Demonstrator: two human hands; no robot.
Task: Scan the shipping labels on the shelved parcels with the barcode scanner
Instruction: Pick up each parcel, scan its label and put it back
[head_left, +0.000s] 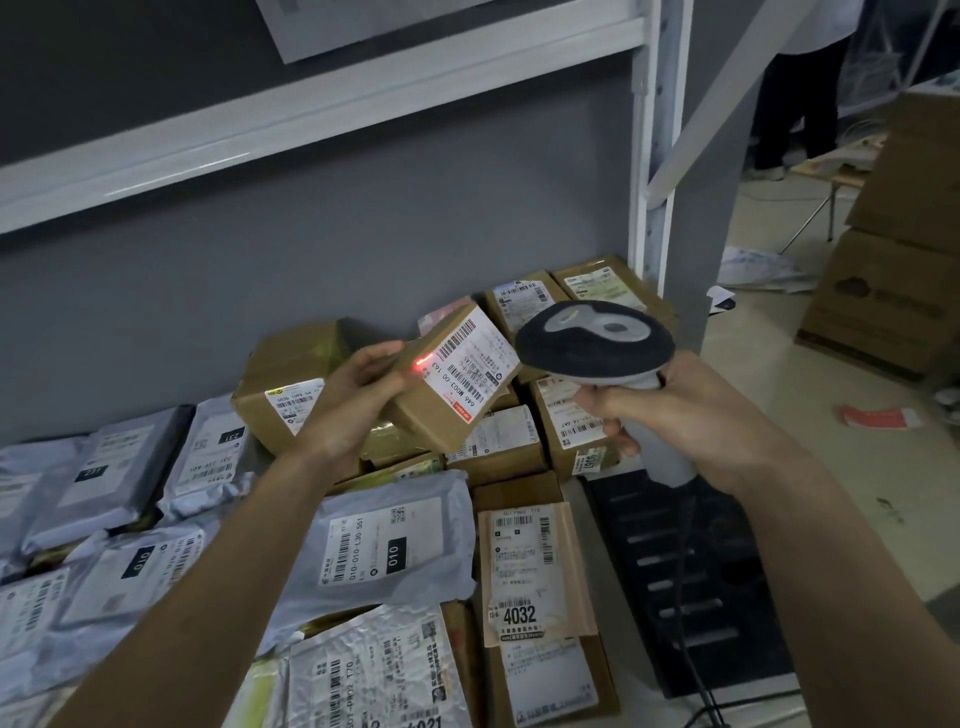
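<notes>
From the head view, we see our left hand (353, 400) gripping a small cardboard box (447, 384), lifted clear of the pile and tilted so its shipping label (470, 364) faces up and toward the scanner. Our right hand (670, 410) is wrapped around the handle of the barcode scanner (597, 343), which sits just beside the box with its head aimed at it. A red scan spot (418, 366) lands on bare cardboard at the label's left edge, not on the bars themselves.

The box looks light and stiff to us, easy to hold one-handed by its end, as our fingers do now; that grip leaves the label uncovered. We judge the aim needs shifting onto the barcode.

Below, the shelf (613, 493) carries more cardboard parcels and soft grey poly mailers (384, 540), which would likely flex and want flattening before scanning.
</notes>
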